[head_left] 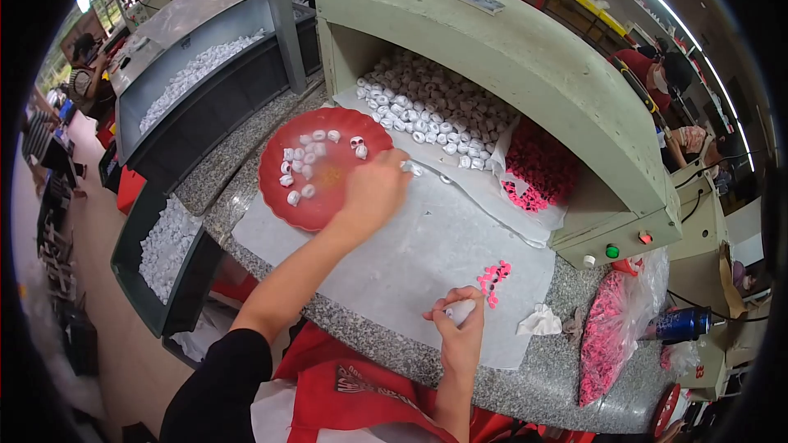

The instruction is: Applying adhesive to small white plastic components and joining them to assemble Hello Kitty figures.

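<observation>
My left hand reaches over the right edge of a red scalloped plate. Its fingers are pinched together at a small white molded piece by the oven mouth. On the plate lie several similar white pieces, and one white head shows dark eye spots. Above the white sheet's front part, my right hand is closed around a small white squeeze bottle, its narrow end toward the left. Just beyond that hand, small pink flat pieces lie scattered on the white sheet.
A pale green arched oven holds heaps of white pieces and pink pieces. Dark bins of white pieces stand left. Right are crumpled tissue, a bag of pink pieces and a blue can. Other people work farther off.
</observation>
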